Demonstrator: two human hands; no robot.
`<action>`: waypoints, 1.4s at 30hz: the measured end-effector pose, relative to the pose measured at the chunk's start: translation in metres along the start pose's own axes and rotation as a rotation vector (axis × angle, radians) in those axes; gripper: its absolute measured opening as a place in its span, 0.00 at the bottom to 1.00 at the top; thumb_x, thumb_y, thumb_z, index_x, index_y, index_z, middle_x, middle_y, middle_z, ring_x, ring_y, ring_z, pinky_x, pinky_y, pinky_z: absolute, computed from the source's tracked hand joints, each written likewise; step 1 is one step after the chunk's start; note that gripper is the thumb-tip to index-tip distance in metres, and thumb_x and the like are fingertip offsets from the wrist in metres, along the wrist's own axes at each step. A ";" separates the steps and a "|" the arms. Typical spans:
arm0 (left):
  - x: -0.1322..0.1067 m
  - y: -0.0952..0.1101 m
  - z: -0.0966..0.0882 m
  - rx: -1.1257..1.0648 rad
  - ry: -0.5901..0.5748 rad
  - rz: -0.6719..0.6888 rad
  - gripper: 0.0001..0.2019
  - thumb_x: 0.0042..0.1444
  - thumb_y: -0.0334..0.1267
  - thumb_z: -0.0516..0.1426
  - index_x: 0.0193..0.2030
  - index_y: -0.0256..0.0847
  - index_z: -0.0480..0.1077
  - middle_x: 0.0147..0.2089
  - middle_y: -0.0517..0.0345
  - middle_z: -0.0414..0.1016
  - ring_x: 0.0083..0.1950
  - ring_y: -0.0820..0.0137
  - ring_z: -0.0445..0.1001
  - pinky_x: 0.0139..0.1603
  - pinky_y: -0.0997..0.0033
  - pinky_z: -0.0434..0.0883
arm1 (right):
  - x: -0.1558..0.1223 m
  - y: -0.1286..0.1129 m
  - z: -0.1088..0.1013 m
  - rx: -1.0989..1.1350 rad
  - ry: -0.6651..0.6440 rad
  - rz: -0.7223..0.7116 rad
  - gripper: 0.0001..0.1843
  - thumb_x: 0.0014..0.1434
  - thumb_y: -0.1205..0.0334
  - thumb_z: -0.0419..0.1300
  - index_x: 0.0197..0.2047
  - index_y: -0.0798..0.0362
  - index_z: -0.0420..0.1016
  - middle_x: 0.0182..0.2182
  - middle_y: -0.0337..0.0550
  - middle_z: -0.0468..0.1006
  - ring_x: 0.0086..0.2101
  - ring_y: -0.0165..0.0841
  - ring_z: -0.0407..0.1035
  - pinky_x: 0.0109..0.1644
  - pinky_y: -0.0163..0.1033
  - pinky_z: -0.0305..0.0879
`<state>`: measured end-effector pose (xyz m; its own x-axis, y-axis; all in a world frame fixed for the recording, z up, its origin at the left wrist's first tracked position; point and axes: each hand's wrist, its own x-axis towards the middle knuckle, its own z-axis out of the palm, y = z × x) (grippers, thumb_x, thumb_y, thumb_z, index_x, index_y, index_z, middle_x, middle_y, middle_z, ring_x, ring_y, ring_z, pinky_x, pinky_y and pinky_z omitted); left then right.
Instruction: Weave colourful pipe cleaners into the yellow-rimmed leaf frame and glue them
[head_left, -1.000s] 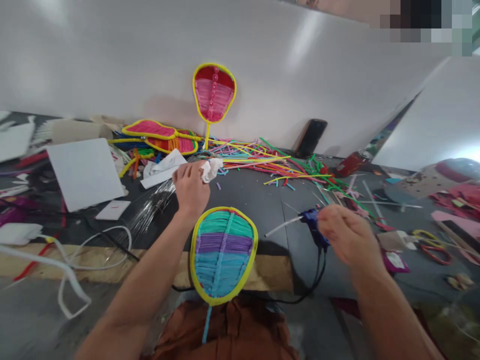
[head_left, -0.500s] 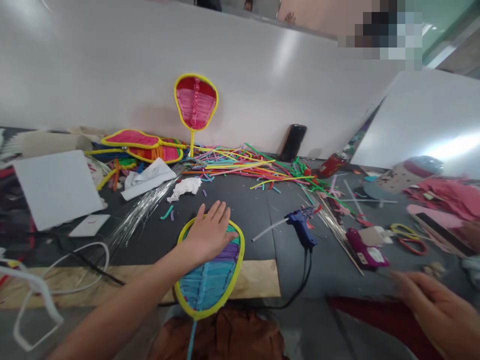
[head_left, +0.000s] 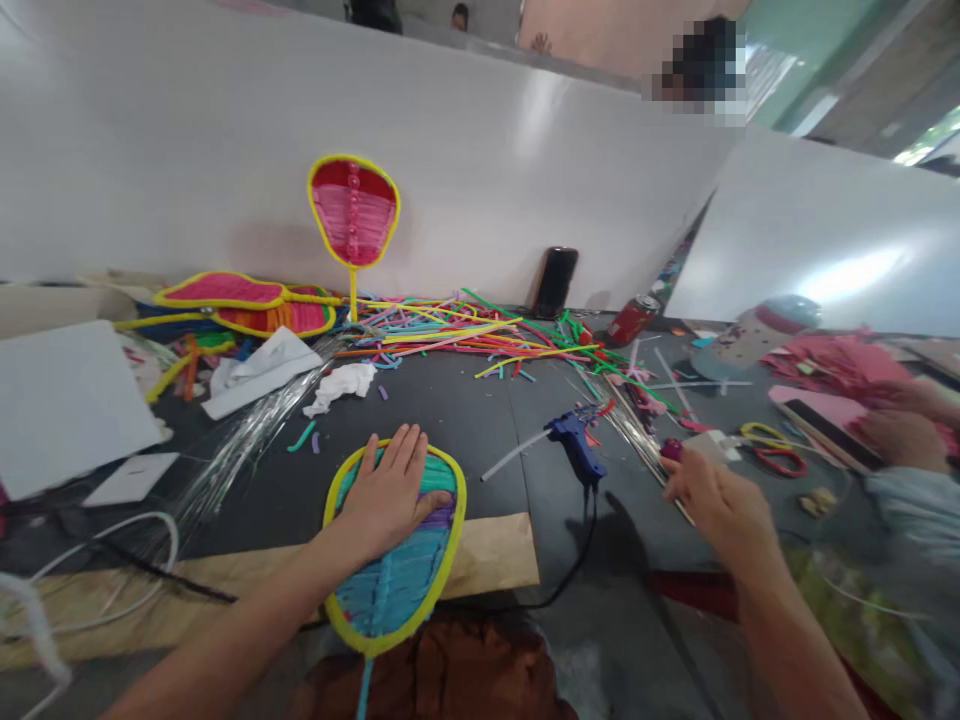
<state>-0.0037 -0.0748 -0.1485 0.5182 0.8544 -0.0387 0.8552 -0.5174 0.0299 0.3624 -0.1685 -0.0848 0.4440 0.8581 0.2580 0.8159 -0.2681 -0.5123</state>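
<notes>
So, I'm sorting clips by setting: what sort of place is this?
Probably a craft workshop: a blue glue gun, a heap of colorful stems and a yellow-rimmed, fan-shaped piece under the person's left hand share one dark table.

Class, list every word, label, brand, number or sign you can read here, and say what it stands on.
No text can be read with certainty.
Red can: any print is too small and blurred.
Small white card: a faint mark, too small to make out.
Blue glue gun: nothing legible.
Fan-shaped piece: no lettering shows.
</notes>
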 end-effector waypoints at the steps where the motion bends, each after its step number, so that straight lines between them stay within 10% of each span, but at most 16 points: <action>1: 0.001 0.000 0.000 0.012 -0.005 -0.004 0.35 0.62 0.56 0.45 0.67 0.30 0.55 0.71 0.39 0.50 0.72 0.51 0.47 0.68 0.40 0.44 | 0.010 -0.005 0.006 0.007 -0.022 -0.041 0.32 0.63 0.43 0.41 0.14 0.48 0.64 0.13 0.43 0.71 0.27 0.39 0.75 0.26 0.37 0.63; 10: 0.024 0.006 -0.002 0.051 0.042 0.009 0.33 0.63 0.53 0.46 0.67 0.27 0.55 0.70 0.38 0.51 0.71 0.51 0.49 0.67 0.37 0.44 | 0.118 -0.052 0.090 -0.068 -0.168 -0.327 0.12 0.57 0.65 0.58 0.45 0.55 0.72 0.47 0.51 0.75 0.45 0.37 0.70 0.49 0.41 0.65; 20: 0.026 0.001 0.007 0.000 0.198 0.048 0.32 0.64 0.54 0.44 0.66 0.33 0.57 0.69 0.40 0.56 0.70 0.51 0.53 0.66 0.34 0.46 | 0.135 -0.083 0.159 -0.297 -0.375 -0.314 0.17 0.64 0.57 0.57 0.54 0.54 0.69 0.52 0.47 0.71 0.47 0.38 0.70 0.49 0.50 0.69; 27: 0.024 0.003 0.002 -0.057 0.268 0.069 0.29 0.64 0.52 0.46 0.66 0.35 0.59 0.67 0.41 0.59 0.69 0.51 0.54 0.66 0.37 0.46 | 0.131 -0.100 0.146 -0.267 -0.359 -0.302 0.11 0.64 0.61 0.56 0.47 0.58 0.71 0.43 0.47 0.76 0.42 0.36 0.71 0.47 0.46 0.69; 34: 0.016 0.013 -0.026 -0.261 0.407 0.067 0.22 0.66 0.46 0.45 0.62 0.37 0.62 0.61 0.44 0.68 0.65 0.58 0.61 0.67 0.46 0.50 | 0.056 -0.138 0.107 0.033 -0.470 -0.590 0.07 0.62 0.66 0.50 0.37 0.51 0.70 0.30 0.38 0.76 0.31 0.31 0.70 0.36 0.34 0.63; 42: -0.009 0.016 -0.054 -0.435 0.407 0.072 0.14 0.65 0.41 0.49 0.34 0.40 0.73 0.36 0.55 0.78 0.42 0.65 0.72 0.47 0.61 0.63 | -0.008 -0.169 0.103 0.260 -0.485 -0.919 0.09 0.64 0.67 0.49 0.36 0.51 0.69 0.30 0.43 0.76 0.34 0.35 0.70 0.38 0.37 0.64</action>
<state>0.0048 -0.0885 -0.0937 0.4576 0.8122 0.3620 0.6924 -0.5808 0.4281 0.1835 -0.0848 -0.0846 -0.5419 0.7814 0.3095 0.6332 0.6218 -0.4610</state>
